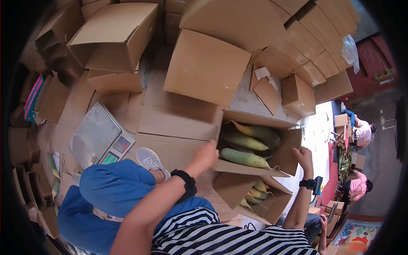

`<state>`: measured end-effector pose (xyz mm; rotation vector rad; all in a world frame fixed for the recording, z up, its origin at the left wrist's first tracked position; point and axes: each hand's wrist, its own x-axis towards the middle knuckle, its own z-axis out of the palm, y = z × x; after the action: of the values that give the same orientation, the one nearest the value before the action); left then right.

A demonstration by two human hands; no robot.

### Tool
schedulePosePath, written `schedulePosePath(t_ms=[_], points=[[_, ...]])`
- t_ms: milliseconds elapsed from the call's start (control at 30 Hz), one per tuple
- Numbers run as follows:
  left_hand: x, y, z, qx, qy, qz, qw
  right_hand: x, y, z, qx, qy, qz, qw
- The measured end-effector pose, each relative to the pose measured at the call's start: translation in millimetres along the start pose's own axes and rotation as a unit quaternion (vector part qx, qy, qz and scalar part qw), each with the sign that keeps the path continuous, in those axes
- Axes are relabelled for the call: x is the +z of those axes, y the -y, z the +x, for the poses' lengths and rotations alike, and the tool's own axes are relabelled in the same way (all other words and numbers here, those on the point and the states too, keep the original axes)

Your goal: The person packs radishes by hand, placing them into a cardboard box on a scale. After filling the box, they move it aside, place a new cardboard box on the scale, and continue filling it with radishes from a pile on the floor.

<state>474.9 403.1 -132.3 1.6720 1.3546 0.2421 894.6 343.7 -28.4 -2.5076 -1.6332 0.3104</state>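
Note:
An open cardboard box (pixel 290 144) is in front of me, with several long green radishes (pixel 244 157) lying in it, pale and thin at their root ends. My left hand (pixel 207 154) is closed on the box's left edge. On the opposite side, my right hand (pixel 304 157) has its fingers curled over the right edge. Below this box, closer to my body, stands a second open box (pixel 227 185) with more radishes (pixel 255 196) in it. My forearms wear black wrist straps.
A platform scale (pixel 95 134) with a lit display sits on the cardboard-covered floor at left, beside my shoe (pixel 149 161). A large empty-looking box (pixel 206 63) stands ahead, and stacked cartons (pixel 314 38) fill the back. Two people (pixel 361 187) work at far right near a radish pile.

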Motion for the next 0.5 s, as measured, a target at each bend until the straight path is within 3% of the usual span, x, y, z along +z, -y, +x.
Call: schedulePosePath(t_ms=[67,100,133,167,200,233,300,333,367,500], points=[[-2,0,5,-0.001,0.036,-0.002,0.999,4,-23,-3,0.056,0.029,0.014,0.998],[0,4,3,0.066,0.055,-0.043,0.995,7,-17,-10,0.044,0.017,-0.080,0.996],[-1,8,1,0.132,0.073,-0.083,0.985,26,-49,-7,0.040,-0.007,-0.045,0.998],[-9,8,-5,0.129,0.068,-0.082,0.986,30,-61,-16,0.086,0.001,-0.040,0.995],[-24,6,-15,0.143,0.074,-0.075,0.984,50,-102,-22,0.075,-0.028,-0.045,0.996],[-38,2,-27,0.158,0.081,-0.068,0.982,52,-106,-31,0.140,0.012,0.013,0.990],[-76,3,-53,0.166,0.056,-0.075,0.982,63,-114,-39,0.181,0.014,0.003,0.983],[-100,-1,-69,0.154,0.048,-0.059,0.985,66,-114,-39,0.183,0.011,0.009,0.983],[-126,-5,-87,0.141,0.035,-0.043,0.988,69,-113,-36,0.185,0.004,-0.068,0.980],[-204,3,-162,0.057,-0.102,0.035,0.993,79,-141,-7,0.246,0.047,-0.234,0.939]])
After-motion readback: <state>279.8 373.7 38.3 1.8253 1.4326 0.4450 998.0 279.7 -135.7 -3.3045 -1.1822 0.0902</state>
